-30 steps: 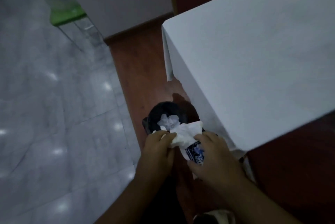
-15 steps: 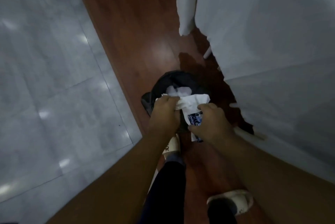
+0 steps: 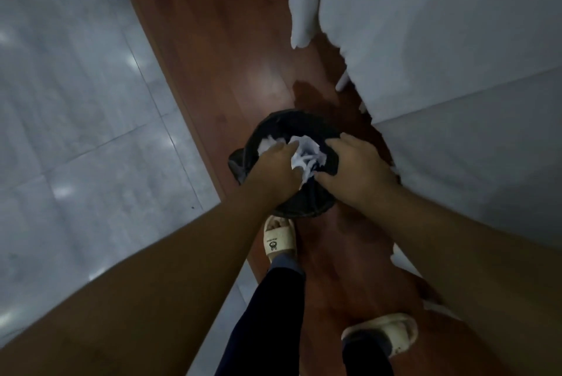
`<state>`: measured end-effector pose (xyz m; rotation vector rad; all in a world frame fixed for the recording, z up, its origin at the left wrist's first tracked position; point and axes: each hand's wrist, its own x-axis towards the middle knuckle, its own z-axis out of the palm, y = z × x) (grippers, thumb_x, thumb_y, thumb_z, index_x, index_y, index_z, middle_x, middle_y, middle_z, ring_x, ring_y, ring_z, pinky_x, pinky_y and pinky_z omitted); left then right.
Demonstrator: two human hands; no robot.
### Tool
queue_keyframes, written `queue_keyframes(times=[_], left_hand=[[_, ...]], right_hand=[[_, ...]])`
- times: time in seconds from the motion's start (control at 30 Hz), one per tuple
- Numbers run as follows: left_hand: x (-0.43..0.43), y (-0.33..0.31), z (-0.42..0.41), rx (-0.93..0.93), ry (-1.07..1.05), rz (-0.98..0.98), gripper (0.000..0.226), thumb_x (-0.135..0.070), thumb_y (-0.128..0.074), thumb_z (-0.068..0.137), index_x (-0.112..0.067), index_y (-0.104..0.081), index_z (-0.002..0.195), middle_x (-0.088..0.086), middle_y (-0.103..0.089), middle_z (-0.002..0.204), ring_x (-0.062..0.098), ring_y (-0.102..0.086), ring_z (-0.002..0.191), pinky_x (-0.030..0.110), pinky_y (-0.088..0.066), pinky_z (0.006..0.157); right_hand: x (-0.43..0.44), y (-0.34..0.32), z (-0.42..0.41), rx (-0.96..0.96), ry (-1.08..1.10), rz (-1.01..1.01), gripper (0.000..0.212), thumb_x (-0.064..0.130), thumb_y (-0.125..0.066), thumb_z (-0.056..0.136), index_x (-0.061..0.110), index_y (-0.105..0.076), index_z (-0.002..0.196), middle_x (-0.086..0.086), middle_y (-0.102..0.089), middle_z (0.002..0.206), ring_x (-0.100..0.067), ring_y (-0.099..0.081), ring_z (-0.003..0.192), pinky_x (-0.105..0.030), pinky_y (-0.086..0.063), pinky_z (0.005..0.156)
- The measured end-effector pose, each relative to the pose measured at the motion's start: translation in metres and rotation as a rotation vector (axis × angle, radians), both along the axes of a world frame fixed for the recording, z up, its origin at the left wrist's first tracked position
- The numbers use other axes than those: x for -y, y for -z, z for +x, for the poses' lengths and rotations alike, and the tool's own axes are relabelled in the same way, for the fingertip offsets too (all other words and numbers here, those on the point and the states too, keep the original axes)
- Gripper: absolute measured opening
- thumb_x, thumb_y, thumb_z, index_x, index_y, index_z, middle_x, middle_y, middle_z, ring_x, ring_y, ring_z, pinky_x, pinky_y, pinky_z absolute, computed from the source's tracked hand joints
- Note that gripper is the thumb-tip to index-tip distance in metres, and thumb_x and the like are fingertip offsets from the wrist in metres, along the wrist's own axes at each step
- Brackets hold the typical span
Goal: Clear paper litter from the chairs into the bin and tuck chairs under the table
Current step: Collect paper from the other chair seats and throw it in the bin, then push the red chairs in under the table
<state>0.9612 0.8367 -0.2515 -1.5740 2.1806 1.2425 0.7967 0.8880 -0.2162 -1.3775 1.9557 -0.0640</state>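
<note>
A small black bin (image 3: 296, 123) with a dark liner stands on the wooden floor beside the table. Both my hands are over its mouth. My left hand (image 3: 275, 170) and my right hand (image 3: 354, 170) press from either side on a crumpled white paper wad (image 3: 305, 155), which sits inside the bin's opening. More white paper (image 3: 267, 143) shows deeper in the bin behind my left hand. The near rim of the bin is hidden by my hands.
A table under a white cloth (image 3: 441, 25) fills the right side, its hem close to the bin. Grey tiles (image 3: 76, 101) lie to the left of the red-brown wood strip (image 3: 231, 41). My slippered feet (image 3: 278, 240) stand right behind the bin.
My view has tilted down and closer to the bin. Both hands have lowered the paper from above the rim into the bin's mouth, and the paper is more crumpled.
</note>
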Motion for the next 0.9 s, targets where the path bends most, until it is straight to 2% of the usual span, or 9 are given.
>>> queue_keyframes(times=[0.07,0.13,0.17,0.3,0.4,0.53,0.73,0.8,0.9], left_hand=[[-0.008,-0.033,-0.003,-0.02,-0.003,-0.058,0.054,-0.035,-0.048,0.088,-0.014,-0.051,0.137,0.017,-0.059,0.127,0.036,-0.055,0.114,0.05,-0.048,0.094],[-0.02,-0.081,-0.007,-0.003,-0.012,-0.147,0.051,-0.037,-0.046,0.085,-0.015,-0.055,0.131,0.011,-0.062,0.115,0.032,-0.058,0.103,0.048,-0.052,0.083],[-0.029,-0.109,-0.01,0.009,-0.011,-0.208,0.051,-0.036,-0.048,0.085,-0.015,-0.054,0.132,0.009,-0.062,0.117,0.03,-0.058,0.105,0.047,-0.052,0.083],[-0.077,-0.213,-0.023,0.052,-0.03,-0.402,0.055,-0.035,-0.055,0.092,-0.015,-0.045,0.143,0.009,-0.049,0.144,0.027,-0.047,0.128,0.044,-0.043,0.101],[-0.131,-0.277,-0.03,0.088,-0.069,-0.484,0.057,-0.041,-0.054,0.089,-0.016,-0.049,0.139,0.007,-0.053,0.141,0.026,-0.049,0.126,0.044,-0.043,0.1],[-0.225,-0.348,-0.049,0.129,-0.088,-0.568,0.066,-0.053,-0.057,0.082,-0.017,-0.053,0.137,0.01,-0.056,0.139,0.028,-0.052,0.126,0.049,-0.046,0.1],[-0.331,-0.42,-0.091,0.127,-0.126,-0.579,0.072,-0.067,-0.044,0.084,-0.025,-0.045,0.143,0.005,-0.044,0.15,0.024,-0.042,0.135,0.045,-0.041,0.106],[-0.351,-0.426,-0.1,0.099,-0.099,-0.594,0.071,-0.066,-0.044,0.086,-0.026,-0.042,0.145,0.005,-0.04,0.152,0.023,-0.038,0.138,0.046,-0.039,0.107],[-0.372,-0.428,-0.108,0.034,-0.06,-0.62,0.066,-0.062,-0.047,0.087,-0.024,-0.046,0.142,0.006,-0.046,0.148,0.022,-0.042,0.134,0.044,-0.042,0.104]], right_hand=[[-0.012,-0.044,-0.003,-0.031,-0.022,-0.056,0.05,0.046,-0.061,0.074,0.024,-0.057,0.118,-0.002,-0.057,0.118,-0.03,-0.052,0.114,-0.045,-0.051,0.084],[-0.027,-0.094,-0.005,-0.078,-0.066,-0.058,0.047,0.043,-0.063,0.076,0.024,-0.056,0.118,0.0,-0.056,0.117,-0.027,-0.05,0.113,-0.041,-0.049,0.081],[-0.036,-0.118,-0.007,-0.104,-0.092,-0.056,0.047,0.042,-0.064,0.077,0.024,-0.055,0.12,0.001,-0.055,0.12,-0.026,-0.048,0.115,-0.041,-0.047,0.081],[-0.08,-0.204,-0.015,-0.114,-0.181,-0.075,0.058,0.043,-0.061,0.083,0.026,-0.044,0.136,-0.001,-0.043,0.143,-0.023,-0.034,0.131,-0.043,-0.04,0.096],[-0.129,-0.26,-0.028,-0.079,-0.262,-0.096,0.069,0.05,-0.057,0.086,0.031,-0.03,0.146,0.005,-0.029,0.155,-0.018,-0.023,0.14,-0.044,-0.034,0.106],[-0.213,-0.336,-0.064,-0.093,-0.325,-0.235,0.071,0.055,-0.058,0.084,0.035,-0.031,0.147,0.008,-0.03,0.155,-0.016,-0.023,0.141,-0.041,-0.032,0.109],[-0.318,-0.409,-0.132,-0.249,-0.311,-0.358,0.064,0.053,-0.059,0.08,0.031,-0.045,0.139,0.006,-0.046,0.145,-0.015,-0.038,0.133,-0.042,-0.043,0.102],[-0.341,-0.423,-0.147,-0.29,-0.306,-0.367,0.066,0.053,-0.062,0.079,0.03,-0.044,0.139,0.007,-0.046,0.145,-0.014,-0.036,0.135,-0.04,-0.04,0.102],[-0.364,-0.432,-0.159,-0.333,-0.272,-0.353,0.071,0.053,-0.065,0.08,0.032,-0.041,0.143,0.009,-0.041,0.149,-0.013,-0.031,0.138,-0.038,-0.035,0.105]])
